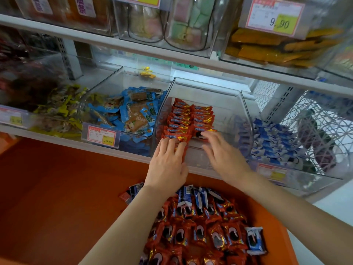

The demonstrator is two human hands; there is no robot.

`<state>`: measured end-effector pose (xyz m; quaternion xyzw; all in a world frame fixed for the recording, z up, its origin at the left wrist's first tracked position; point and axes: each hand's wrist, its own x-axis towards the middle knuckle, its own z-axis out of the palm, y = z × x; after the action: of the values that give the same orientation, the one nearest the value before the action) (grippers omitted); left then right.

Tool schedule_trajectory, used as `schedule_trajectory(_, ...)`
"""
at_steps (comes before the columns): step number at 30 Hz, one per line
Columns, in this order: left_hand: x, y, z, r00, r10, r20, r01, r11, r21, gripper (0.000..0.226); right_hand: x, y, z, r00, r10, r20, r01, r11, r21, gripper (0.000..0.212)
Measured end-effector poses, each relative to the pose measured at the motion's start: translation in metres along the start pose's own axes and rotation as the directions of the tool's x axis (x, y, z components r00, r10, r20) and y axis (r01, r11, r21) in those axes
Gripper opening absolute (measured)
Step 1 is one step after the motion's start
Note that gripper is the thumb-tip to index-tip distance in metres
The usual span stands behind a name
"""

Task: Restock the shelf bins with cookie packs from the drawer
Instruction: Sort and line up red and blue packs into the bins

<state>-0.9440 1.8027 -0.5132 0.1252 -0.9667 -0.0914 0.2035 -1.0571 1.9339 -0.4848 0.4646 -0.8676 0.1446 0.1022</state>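
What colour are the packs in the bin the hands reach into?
Red packs with gold edges; head view.

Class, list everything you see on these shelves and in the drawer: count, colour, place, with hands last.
red cookie packs: two rows, red, clear bin
clear bin: one, transparent, lower shelf
drawer: one, orange, below the shelf
loose packs: many, mostly red, some blue, in the drawer
blue-white packs: many, bin on the right
blue snack packs: many, bin on the left
price tags: several, pink and yellow, bin fronts
left hand: one, on the left row's front
right hand: one, at the right row's front pack
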Motion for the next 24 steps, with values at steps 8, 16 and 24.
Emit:
schedule_trajectory(8,-0.006,0.004,-0.001,0.996,0.014,0.091,-0.016,1.000,0.026,0.064,-0.043,0.014,0.022,0.994,-0.111,-0.022,0.103,0.964,-0.246,0.072)
schedule_trajectory(16,-0.015,-0.006,-0.002,0.964,0.233,0.127,-0.250,0.957,0.146,0.059,-0.093,0.022,0.033,0.992,-0.122,-0.018,0.112,0.953,-0.283,0.068)
schedule_trajectory(24,-0.056,-0.041,0.047,0.814,0.475,0.333,-0.550,0.814,0.184,0.036,-0.144,0.052,0.098,0.989,-0.016,0.149,0.031,0.994,-0.103,0.060)
